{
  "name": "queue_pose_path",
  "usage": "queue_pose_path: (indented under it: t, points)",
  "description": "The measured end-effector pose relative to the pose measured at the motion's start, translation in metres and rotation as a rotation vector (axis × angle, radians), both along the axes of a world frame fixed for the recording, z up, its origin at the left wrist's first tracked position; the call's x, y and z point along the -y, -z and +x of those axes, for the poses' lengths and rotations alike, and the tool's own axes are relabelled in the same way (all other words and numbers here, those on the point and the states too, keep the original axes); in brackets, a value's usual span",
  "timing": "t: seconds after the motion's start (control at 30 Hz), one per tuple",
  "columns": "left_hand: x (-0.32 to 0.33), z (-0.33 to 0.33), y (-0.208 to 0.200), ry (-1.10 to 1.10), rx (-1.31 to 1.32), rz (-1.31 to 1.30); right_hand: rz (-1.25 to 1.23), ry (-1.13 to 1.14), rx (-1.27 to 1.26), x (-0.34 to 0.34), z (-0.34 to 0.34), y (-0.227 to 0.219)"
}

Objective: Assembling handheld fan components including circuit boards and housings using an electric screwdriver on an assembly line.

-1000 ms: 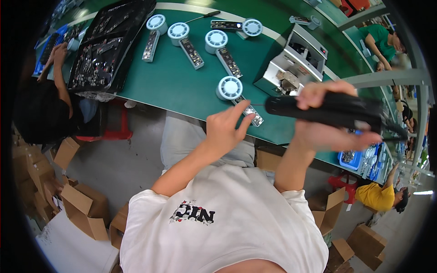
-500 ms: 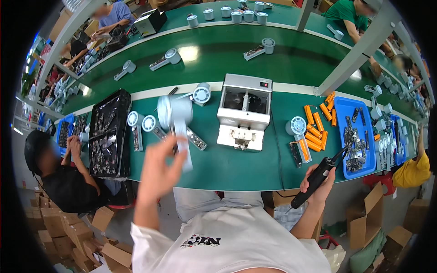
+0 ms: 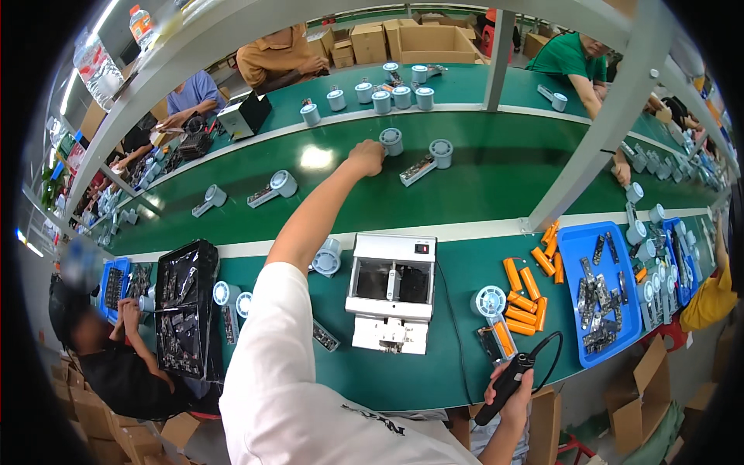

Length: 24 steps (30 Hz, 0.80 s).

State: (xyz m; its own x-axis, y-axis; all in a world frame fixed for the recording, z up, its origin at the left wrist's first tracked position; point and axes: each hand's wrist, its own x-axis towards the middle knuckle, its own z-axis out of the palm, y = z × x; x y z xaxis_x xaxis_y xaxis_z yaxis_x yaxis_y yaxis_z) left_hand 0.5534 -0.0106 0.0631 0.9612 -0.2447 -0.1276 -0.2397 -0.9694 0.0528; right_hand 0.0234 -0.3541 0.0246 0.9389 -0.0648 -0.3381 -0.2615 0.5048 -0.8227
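My left arm is stretched far across the bench. My left hand [image 3: 366,158], its fingers closed, is over the green belt, at a light blue handheld fan [image 3: 392,141]; the fan's round head shows just past the fingertips, and its handle is hidden by the hand. Near the bench's front edge, my right hand [image 3: 509,397] grips a black electric screwdriver [image 3: 508,387] with a cord looping off it. Just beyond it lies another fan [image 3: 490,301], its open handle holding an orange battery cell [image 3: 504,339].
A white-and-grey machine [image 3: 391,294] stands mid-bench. Loose orange cells [image 3: 527,302] and a blue tray [image 3: 570,294] of circuit boards are to the right; a black bin [image 3: 186,310] is left. More fans [image 3: 284,184] lie on the belt. Grey frame posts [image 3: 597,132] rise ahead. Co-workers sit around.
My left hand has swung from the near bench forward onto the belt, carrying the light blue fan. The view has tilted upward. My right hand still holds the screwdriver.
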Motion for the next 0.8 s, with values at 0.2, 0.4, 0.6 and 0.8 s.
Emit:
queue_pose_path:
  t: [0.2, 0.4, 0.6, 0.8]
  points:
    - [0.110, -0.034, -0.052, 0.263, -0.053, -0.025, -0.001, 0.100, 0.029, -0.003, -0.008, -0.001]
    - [0.097, -0.015, 0.009, 0.285, 0.183, -0.097, 0.036, 0.108, 0.058, -0.004, -0.005, 0.001]
    - [0.013, -0.160, -0.117, 0.133, 0.317, -0.387, 0.070, 0.074, 0.062, -0.007, -0.001, -0.001]
    - [-0.045, -0.445, -0.151, -0.056, 0.303, -0.706, -0.074, 0.109, -0.033, -0.014, 0.003, -0.021]
